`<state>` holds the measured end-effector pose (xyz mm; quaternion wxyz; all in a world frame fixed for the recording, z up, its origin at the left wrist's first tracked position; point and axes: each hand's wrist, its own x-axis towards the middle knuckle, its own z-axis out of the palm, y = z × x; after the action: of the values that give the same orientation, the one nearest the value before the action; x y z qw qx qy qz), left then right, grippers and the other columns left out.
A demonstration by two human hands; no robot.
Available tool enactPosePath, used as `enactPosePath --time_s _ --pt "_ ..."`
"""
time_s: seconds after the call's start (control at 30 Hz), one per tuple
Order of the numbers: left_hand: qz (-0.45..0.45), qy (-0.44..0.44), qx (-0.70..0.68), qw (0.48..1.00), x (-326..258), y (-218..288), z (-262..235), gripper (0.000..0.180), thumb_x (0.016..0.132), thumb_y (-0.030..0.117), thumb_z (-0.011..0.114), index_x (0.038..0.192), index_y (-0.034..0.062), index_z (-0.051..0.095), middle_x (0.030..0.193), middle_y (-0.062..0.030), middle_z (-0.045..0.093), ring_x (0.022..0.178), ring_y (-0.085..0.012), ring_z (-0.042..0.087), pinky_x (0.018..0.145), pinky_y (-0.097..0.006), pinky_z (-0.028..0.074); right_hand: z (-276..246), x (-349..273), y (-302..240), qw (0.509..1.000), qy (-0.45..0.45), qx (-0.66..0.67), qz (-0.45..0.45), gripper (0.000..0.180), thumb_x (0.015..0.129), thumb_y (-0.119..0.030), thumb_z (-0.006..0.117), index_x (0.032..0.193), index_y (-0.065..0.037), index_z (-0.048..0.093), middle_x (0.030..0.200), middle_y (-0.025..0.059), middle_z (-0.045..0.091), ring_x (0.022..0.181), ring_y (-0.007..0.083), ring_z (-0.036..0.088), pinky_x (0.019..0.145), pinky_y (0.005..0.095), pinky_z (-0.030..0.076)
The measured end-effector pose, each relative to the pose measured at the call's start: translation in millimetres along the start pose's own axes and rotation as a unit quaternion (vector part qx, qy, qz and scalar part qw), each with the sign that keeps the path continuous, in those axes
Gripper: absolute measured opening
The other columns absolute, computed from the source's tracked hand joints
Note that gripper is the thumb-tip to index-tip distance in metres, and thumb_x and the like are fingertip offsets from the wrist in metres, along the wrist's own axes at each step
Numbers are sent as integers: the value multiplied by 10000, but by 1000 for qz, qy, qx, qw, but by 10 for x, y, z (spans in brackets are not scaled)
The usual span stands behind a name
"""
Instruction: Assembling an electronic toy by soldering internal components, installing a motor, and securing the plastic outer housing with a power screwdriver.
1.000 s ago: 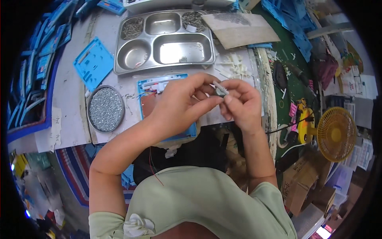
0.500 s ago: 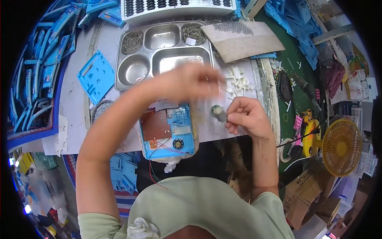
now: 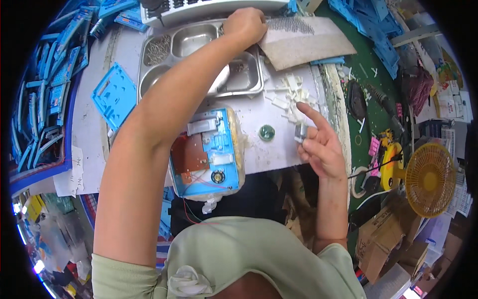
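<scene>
My left hand (image 3: 245, 26) reaches across to the far side, its fingers bent down by the far right compartment of the metal tray (image 3: 257, 79) and the edge of a board. The fingertips are hidden, so anything in them cannot be made out. Near the right edge of the worktable, my right hand (image 3: 322, 152) pinches a small silver motor (image 3: 300, 131), with the index finger stretched out. Left of it stands a small round green jar (image 3: 266, 132). Close to me lies an open blue plastic case (image 3: 230, 174) with a brown board, a round black part and wires inside.
White plastic parts (image 3: 293, 92) lie beyond my right hand. Small springs (image 3: 289, 26) rest on the board (image 3: 311, 47). A blue panel (image 3: 114, 94) lies left of the tray. Blue cases (image 3: 47, 99) are piled far left; a yellow fan (image 3: 429, 182) stands right.
My left hand has moved away from above the tray's front to its far right side. My right hand has lifted the motor from the green jar, and its index finger has straightened.
</scene>
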<state>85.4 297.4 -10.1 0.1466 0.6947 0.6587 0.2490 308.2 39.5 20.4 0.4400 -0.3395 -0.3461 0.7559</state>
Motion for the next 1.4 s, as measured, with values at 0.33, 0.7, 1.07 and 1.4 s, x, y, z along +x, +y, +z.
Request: enactPosePath --time_s 0.33,0.7,1.07,1.4 --pt "313 196 -55 928 -383 166 -313 115 868 144 660 911 46 703 859 -187 709 838 -401 689 759 -495 543 44 150 98 891 8 -451 -43 403 897 -43 681 1298 -47 649 777 -2 561 682 92 516 658 256 445" --pt "142 -37 -325 934 -2482 16 -1369 113 899 54 729 1005 21 707 880 -82 700 752 -135 659 685 -273 542 184 493 45 719 -115 -685 -29 438 805 -57 663 1239 -107 696 751 98 619 656 215 611 673 358 509" --pt "46 -34 -340 938 -3391 -224 -1175 228 870 -61 747 1081 -21 667 998 -102 718 866 -169 702 771 -281 567 634 183 128 964 -46 -258 42 455 898 -32 703 1341 3 604 765 -50 579 690 38 545 622 197 422" --pt "28 9 -394 919 -3461 -252 -1111 291 848 -21 785 1107 19 660 959 -95 708 808 -198 730 695 -310 567 920 138 445 972 -136 -129 142 483 906 -19 711 1371 -4 580 760 -29 573 677 46 537 610 207 412"
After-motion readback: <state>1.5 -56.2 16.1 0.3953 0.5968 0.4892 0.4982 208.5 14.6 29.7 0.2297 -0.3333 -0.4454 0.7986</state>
